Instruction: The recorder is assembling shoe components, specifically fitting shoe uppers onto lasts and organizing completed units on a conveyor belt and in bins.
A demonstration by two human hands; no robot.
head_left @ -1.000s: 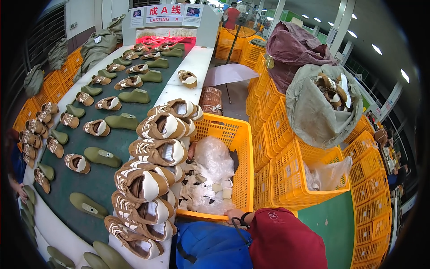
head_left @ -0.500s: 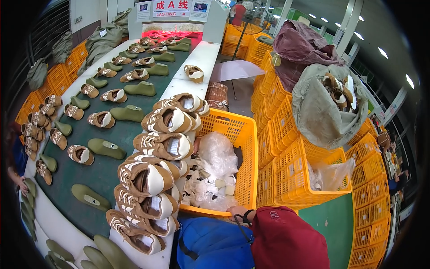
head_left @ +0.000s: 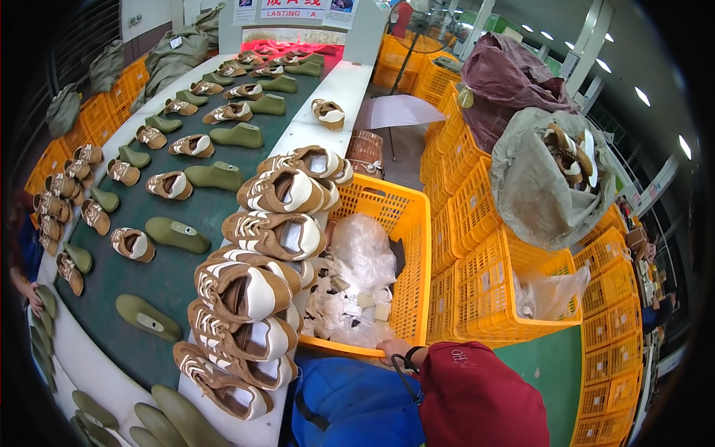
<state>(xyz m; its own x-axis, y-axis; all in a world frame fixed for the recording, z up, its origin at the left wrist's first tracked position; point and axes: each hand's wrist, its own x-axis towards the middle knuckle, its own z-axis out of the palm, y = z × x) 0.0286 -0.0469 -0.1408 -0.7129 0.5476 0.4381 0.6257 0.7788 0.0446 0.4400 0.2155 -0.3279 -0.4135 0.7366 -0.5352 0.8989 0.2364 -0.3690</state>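
Observation:
A yellow plastic crate (head_left: 426, 261) stands against the right side of the conveyor table, with clear plastic bags (head_left: 363, 249) and pale scraps (head_left: 339, 305) inside. Its near rim is gripped by my right hand (head_left: 395, 348), below which a red sleeve shows. At the crate's left edge, a small skin-toned patch, apparently part of my left hand (head_left: 330, 229), peeps out behind the shoes; its fingers and arm are hidden. Brown-and-white sneakers (head_left: 246, 290) are piled along the table ledge beside the crate.
The green conveyor belt (head_left: 197, 208) carries brown shoes and olive shoe lasts (head_left: 149, 316). Stacked yellow crates (head_left: 477, 279) rise on the right, with a cloth-covered bundle (head_left: 536, 194) on top. Beyond stand an umbrella (head_left: 398, 112) and a fan (head_left: 421, 26). Another person's hand (head_left: 30, 294) is at far left.
The view has shifted slightly. My right hand keeps its place on the crate's near rim, and the crate stands nearly where it was.

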